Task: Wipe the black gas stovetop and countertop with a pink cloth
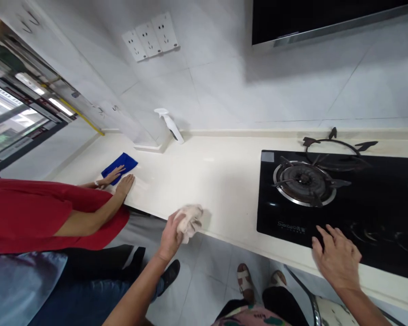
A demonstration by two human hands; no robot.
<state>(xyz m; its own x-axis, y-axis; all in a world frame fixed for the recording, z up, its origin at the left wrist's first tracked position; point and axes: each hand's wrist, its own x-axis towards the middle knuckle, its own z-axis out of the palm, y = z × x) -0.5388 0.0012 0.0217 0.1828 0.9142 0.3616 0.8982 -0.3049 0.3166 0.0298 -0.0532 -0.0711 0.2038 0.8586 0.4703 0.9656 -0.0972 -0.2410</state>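
My left hand (172,236) is closed on a crumpled off-white cloth (191,218), at the front edge of the pale countertop (224,181). The cloth hangs partly past that edge. My right hand (338,257) has its fingers apart and holds nothing. It is over the front edge of the black gas stove (347,199), near its knobs; whether the palm presses on the surface I cannot tell. Behind it lies a round burner (304,181) with a metal ring.
A co-worker in a red top (54,213) stands at the left, one hand on a blue cloth (124,163), the other beside it. A white spray bottle (172,127) stands by the wall. A loose pan support (336,141) leans behind the burner. Sockets (149,40) are on the wall.
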